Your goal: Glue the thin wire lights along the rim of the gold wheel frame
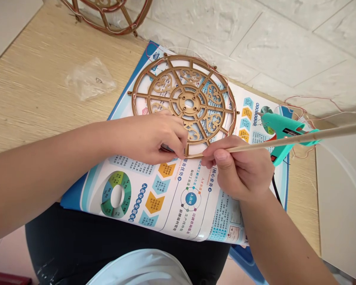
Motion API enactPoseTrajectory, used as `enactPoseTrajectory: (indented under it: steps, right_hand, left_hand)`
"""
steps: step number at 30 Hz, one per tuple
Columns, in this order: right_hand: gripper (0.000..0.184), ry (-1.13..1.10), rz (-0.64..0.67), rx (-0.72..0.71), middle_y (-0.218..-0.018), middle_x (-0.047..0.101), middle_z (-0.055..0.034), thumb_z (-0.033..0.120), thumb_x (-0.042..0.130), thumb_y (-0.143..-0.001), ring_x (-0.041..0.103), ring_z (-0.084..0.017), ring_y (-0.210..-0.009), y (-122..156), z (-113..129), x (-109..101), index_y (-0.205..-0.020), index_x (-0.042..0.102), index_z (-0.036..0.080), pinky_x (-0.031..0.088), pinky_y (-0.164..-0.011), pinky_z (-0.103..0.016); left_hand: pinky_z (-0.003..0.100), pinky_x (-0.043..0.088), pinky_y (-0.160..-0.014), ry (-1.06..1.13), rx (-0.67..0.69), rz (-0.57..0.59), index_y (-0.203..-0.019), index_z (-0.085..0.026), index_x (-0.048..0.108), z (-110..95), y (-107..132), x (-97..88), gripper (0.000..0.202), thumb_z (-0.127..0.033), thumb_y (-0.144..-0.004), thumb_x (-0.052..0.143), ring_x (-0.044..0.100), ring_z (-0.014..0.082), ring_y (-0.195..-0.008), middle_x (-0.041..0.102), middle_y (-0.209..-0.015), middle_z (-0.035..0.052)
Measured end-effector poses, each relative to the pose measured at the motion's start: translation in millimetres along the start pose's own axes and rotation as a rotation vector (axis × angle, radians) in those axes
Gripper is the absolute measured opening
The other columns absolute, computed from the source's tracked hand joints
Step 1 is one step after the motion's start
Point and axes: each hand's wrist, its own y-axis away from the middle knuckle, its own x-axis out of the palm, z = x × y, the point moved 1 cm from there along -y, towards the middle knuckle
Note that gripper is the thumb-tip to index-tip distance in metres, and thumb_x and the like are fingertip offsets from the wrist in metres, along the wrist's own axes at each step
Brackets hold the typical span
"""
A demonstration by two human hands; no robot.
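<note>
Both hands work at the near rim of a gold openwork wheel [185, 103] lying flat on a printed poster [172, 198].

The left hand [154, 136] rests on the wheel's near-left edge, fingertips pressed together in a pinch on something small and dark (too hidden to name). The right hand [240, 170] pinches a long thin wooden stick [284, 140], whose tip meets the rim right beside the left fingers while the rest runs off to the right. A teal glue gun [280, 132] lies on the poster's right side, just behind the stick, with thin copper wire [302, 109] looping near it. A risk, as I judge it: the stick's long free end could swing into the gun or snag the wire, and a slip at the tip could jab the left fingers.
</note>
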Motion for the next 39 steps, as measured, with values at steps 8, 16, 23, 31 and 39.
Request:
enactPoseTrajectory:
  steps: [8, 16, 23, 31, 39]
  right_hand:
    - [0.030, -0.039, -0.439, 0.168, -0.063, 0.061, 0.0024, 0.033, 0.053, -0.111, 0.063, -0.013, -0.049, 0.6, -12.8, 1.4, -0.086, 0.069, 0.026, 0.038, -0.042, -0.032]
    - [0.031, 0.002, -0.311, 0.164, -0.066, 0.064, 0.0034, 0.035, 0.051, -0.112, 0.059, -0.011, -0.047, 3.4, -11.9, -0.4, -0.086, 0.066, 0.025, 0.040, -0.043, -0.030]
    - [0.032, 0.061, -0.206, 0.076, -0.067, 0.067, 0.0016, 0.028, 0.056, -0.108, 0.057, -0.010, -0.052, 6.3, -10.4, -3.6, -0.079, 0.067, 0.021, 0.038, -0.046, -0.028]
    - [0.027, 0.024, -0.221, 0.104, -0.067, 0.064, 0.0027, 0.028, 0.057, -0.108, 0.056, -0.010, -0.051, 4.5, -11.4, -2.4, -0.084, 0.068, 0.022, 0.037, -0.046, -0.029]
    - [0.043, -0.047, -0.536, 0.233, -0.063, 0.051, 0.0001, 0.043, 0.060, -0.107, 0.044, -0.013, -0.052, -6.8, -25.4, -19.9, -0.069, 0.062, 0.022, 0.030, -0.050, -0.033]
  left_hand:
    - [0.040, 0.037, -0.096, -0.011, -0.035, 0.057, -0.095, -0.027, 0.079, -4.4, 0.1, 0.2, 0.018, -0.022, -0.099, 0.062, 0.067, 0.0200, -0.104, 0.081, -0.105, 0.0004]
    - [0.035, 0.035, -0.097, 0.029, -0.046, 0.055, -0.096, -0.027, 0.077, -2.8, -1.2, 3.3, 0.016, -0.027, -0.102, 0.063, 0.066, 0.0183, -0.105, 0.080, -0.104, -0.0009]
    - [0.034, 0.035, -0.093, 0.028, -0.053, 0.044, -0.100, -0.027, 0.076, -2.8, -0.5, 2.5, 0.012, -0.024, -0.101, 0.065, 0.065, 0.0178, -0.100, 0.078, -0.100, -0.0005]
    - [0.038, 0.035, -0.092, -0.035, 0.004, 0.031, -0.091, -0.029, 0.079, -2.0, -0.4, 4.4, 0.023, -0.029, -0.105, 0.060, 0.066, 0.0191, -0.102, 0.080, -0.104, 0.0000]
    - [0.039, 0.034, -0.088, -0.137, 0.001, 0.042, -0.094, -0.029, 0.078, -6.1, -1.2, 6.3, 0.020, -0.028, -0.103, 0.060, 0.064, 0.0205, -0.101, 0.080, -0.103, -0.0003]
